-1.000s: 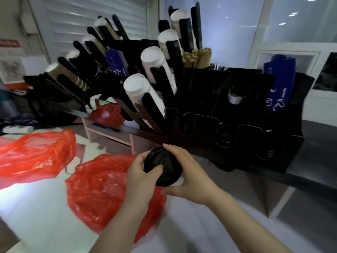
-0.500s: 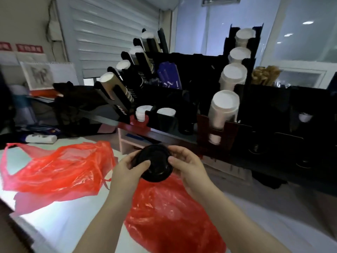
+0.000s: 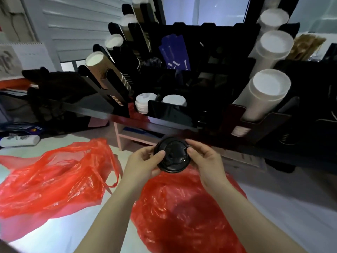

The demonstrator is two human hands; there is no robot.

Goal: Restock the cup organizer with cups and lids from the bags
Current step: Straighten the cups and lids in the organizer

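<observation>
**Black round plastic lid [image 3: 172, 155] gripped by both hands**

Head view: the lid is at centre, its rim pinched by the left hand [image 3: 144, 165] at 9 o'clock and the right hand [image 3: 204, 157] at 3. Two red plastic bags [image 3: 54, 179] lie at 6 and 8. At 12, the black cup organizer [image 3: 200, 70] holds two white lid stacks [image 3: 145, 103] and three white cup stacks [image 3: 262, 94].

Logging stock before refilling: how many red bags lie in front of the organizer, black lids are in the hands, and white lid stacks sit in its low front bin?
Red bags: 2
Black lid, gripped by left hand and right hand: 1
White lid stacks: 2
Total: 5
</observation>
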